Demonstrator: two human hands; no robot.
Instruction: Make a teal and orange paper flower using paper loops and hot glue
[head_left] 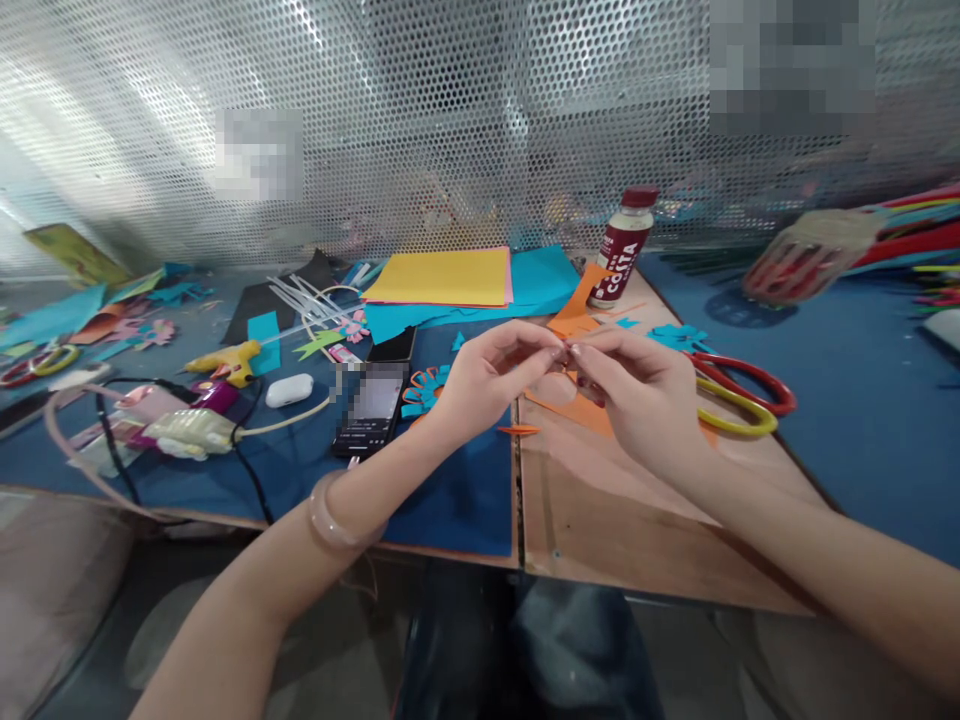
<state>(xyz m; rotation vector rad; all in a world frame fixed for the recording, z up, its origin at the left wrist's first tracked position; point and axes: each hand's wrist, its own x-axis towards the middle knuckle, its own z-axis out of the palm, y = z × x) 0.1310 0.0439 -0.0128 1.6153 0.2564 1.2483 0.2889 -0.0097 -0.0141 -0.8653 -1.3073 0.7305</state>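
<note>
My left hand and my right hand meet over the table, thumbs and fingertips pinched close together. Whatever lies between the fingertips is too small and hidden to name. Below them, orange paper is spread on the wooden board, with a small folded orange piece at the board's left edge. A blue paper flower with orange loops is partly covered by my left hand. Beyond my right hand are scissors with red and yellow handles and a blue paper flower cutout.
A phone, a white earbud case and a yellow glue gun with cables lie left. Yellow paper is stacked behind. A drink bottle and a tipped plastic jar stand near the perforated metal screen.
</note>
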